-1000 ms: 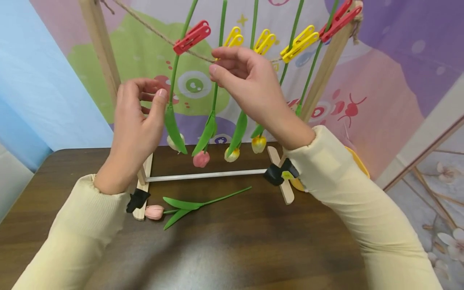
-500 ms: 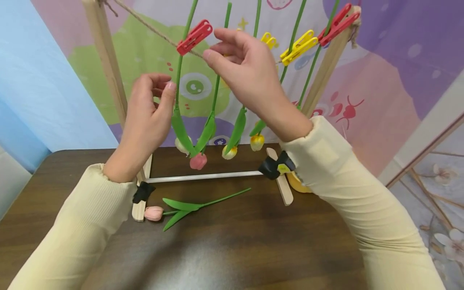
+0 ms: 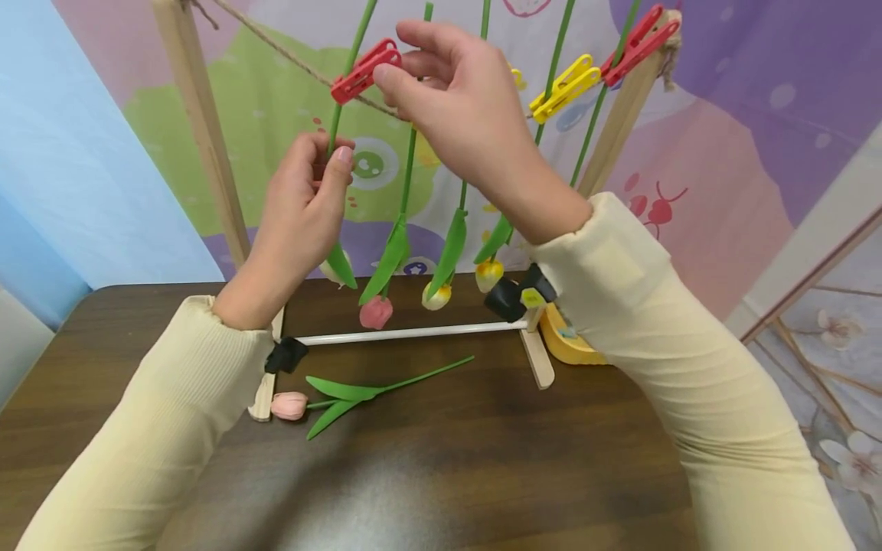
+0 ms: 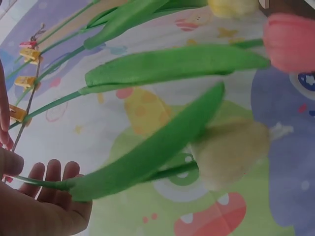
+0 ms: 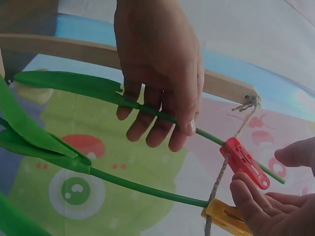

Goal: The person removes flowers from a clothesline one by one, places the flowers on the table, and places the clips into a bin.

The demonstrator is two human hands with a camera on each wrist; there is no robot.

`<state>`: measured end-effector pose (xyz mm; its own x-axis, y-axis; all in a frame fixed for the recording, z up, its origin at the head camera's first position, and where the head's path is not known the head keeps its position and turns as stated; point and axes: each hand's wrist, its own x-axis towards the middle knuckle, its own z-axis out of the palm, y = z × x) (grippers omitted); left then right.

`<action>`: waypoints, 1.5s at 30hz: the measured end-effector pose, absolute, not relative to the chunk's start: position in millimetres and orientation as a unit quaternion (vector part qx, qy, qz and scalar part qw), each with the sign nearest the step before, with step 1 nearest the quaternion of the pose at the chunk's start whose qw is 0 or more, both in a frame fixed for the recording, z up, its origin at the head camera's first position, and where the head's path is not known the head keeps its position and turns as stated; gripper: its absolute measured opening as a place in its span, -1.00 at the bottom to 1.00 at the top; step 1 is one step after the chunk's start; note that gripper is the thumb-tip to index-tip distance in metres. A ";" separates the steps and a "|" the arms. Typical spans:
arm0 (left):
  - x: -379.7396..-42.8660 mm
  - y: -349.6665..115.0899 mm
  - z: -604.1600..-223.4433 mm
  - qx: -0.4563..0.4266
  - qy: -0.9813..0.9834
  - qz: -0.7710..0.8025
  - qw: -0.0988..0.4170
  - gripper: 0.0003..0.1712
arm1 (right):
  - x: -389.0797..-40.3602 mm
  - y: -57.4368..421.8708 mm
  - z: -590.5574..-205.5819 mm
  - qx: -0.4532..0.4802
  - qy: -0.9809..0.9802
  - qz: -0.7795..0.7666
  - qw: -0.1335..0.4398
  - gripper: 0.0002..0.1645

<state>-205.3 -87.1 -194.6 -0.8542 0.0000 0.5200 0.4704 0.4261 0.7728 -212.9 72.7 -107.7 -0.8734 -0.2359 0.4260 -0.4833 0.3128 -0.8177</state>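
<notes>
My left hand (image 3: pixel 303 210) holds the green stem of a hanging white artificial tulip (image 4: pixel 231 152), thumb in front and fingers behind the stem (image 5: pixel 209 136). A red clothespin (image 3: pixel 366 70) clips this stem to a twine line above that hand. My right hand (image 3: pixel 475 115) is at the clothespin's handles, thumb and fingers spread on either side; in the right wrist view the clothespin (image 5: pixel 246 163) lies between them with a gap at the thumb. A pink tulip (image 3: pixel 376 312) and several yellow-white ones hang to the right, the yellow clothespins partly hidden by my right hand.
A wooden frame with a left post (image 3: pixel 207 130), a right post (image 3: pixel 623 115) and a white rod (image 3: pixel 413 332) stands on the dark table (image 3: pixel 441 474). A pale pink tulip (image 3: pixel 289 406) lies in front. A yellow container (image 3: pixel 572 344) sits behind my right sleeve.
My left hand has moved right and up to the white tulip's stem and now holds it. The right hand has moved up and left from the yellow clothespin to the red one.
</notes>
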 end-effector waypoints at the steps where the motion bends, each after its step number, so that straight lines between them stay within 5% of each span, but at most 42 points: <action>1: -205.7 -86.6 -194.4 -0.145 -0.811 -0.518 0.229 -0.61 | -213.7 72.2 -107.2 0.224 -0.802 0.542 0.113 -0.43; 22: -207.8 -80.9 -185.6 -0.137 -0.779 -0.565 0.236 -0.67 | -242.4 68.5 -105.1 0.189 -0.800 0.565 0.065 -0.42; 37: -206.1 -78.7 -180.4 -0.159 -0.742 -0.611 0.225 -0.68 | -211.1 67.8 -90.2 0.178 -0.809 0.554 0.083 -0.63; 45: -209.1 -78.3 -178.5 -0.184 -0.727 -0.604 0.269 -0.72 | -211.0 66.8 -90.1 0.191 -0.782 0.589 0.072 -0.61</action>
